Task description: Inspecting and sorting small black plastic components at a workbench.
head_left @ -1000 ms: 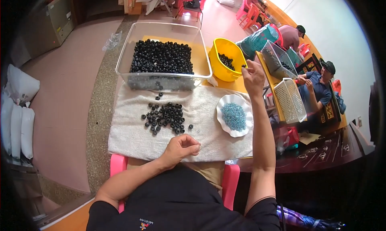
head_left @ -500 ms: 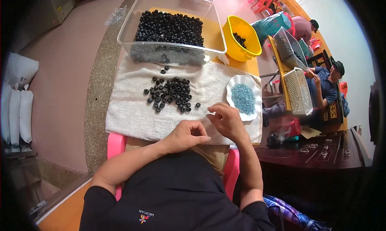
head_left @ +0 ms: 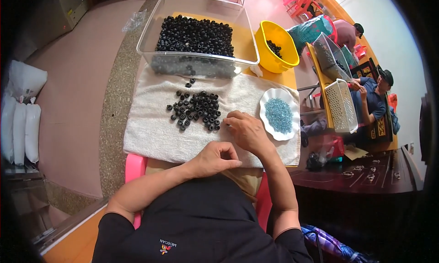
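Note:
A loose pile of black ring-shaped beads (head_left: 194, 108) lies on a white towel (head_left: 151, 137). My right hand (head_left: 249, 131) is at the right edge of this pile, fingers bent and fingertips closed on a stray black bead (head_left: 228, 124) that they mostly cover. Closer to my body, my left hand (head_left: 212, 160) hovers over the towel's near edge with thumb and forefinger pressed together; anything pinched there is too small to make out. Just right of my right hand, a white scalloped dish (head_left: 291, 96) holds tiny light-blue beads (head_left: 278, 115).
Behind the pile stands a clear plastic bin (head_left: 249, 56) with many black beads, beside a yellow tub (head_left: 288, 48) holding a few more. At the right, a seated person (head_left: 372, 96) works near a white perforated basket (head_left: 340, 105). White sacks (head_left: 32, 132) stand at the far left.
My right hand has moved left and forward, from beside the dish to the stray bead at the pile's edge. My left hand keeps its pinch in nearly the same place.

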The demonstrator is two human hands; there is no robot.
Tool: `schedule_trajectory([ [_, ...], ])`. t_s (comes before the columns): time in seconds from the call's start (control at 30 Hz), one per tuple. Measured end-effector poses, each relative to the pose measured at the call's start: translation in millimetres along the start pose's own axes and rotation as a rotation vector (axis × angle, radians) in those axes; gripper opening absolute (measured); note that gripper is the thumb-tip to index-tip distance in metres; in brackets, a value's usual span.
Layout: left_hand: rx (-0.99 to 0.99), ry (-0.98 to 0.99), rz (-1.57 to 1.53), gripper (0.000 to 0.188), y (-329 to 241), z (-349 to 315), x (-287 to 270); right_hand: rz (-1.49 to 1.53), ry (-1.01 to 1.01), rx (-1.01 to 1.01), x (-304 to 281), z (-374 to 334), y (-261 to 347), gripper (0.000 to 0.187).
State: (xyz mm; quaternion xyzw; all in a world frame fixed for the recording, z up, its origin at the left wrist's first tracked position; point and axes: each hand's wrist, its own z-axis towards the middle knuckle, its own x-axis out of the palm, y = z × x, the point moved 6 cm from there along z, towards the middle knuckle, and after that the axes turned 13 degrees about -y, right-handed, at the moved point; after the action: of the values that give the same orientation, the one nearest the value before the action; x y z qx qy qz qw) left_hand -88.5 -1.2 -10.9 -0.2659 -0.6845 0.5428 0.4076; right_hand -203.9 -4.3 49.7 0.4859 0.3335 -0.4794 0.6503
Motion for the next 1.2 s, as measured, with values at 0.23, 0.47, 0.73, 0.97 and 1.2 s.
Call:
schedule_trajectory([
  [0.23,-0.098,-0.044,-0.120,0.011,6.8,2.9,-5.2,0.158,-0.230,0.075,-8.5,-10.9,-18.8,0.023],
  [0.47,-0.122,-0.145,-0.270,0.013,6.6,3.9,-12.4,0.440,-0.370,0.237,-33.9,-33.2,-11.1,0.019],
  [0.73,-0.229,-0.178,-0.535,0.017,4.8,4.3,-9.1,0.426,-0.372,0.087,-31.5,-56.1,21.1,0.026],
  [0.97,-0.233,-0.132,-0.537,0.015,0.6,3.2,-7.9,0.373,-0.349,0.054,-28.5,-65.8,22.9,0.030],
  [1.2,-0.199,-0.171,-0.451,0.016,3.9,4.7,-12.9,0.361,-0.402,0.052,-31.2,-70.0,24.5,0.028],
])
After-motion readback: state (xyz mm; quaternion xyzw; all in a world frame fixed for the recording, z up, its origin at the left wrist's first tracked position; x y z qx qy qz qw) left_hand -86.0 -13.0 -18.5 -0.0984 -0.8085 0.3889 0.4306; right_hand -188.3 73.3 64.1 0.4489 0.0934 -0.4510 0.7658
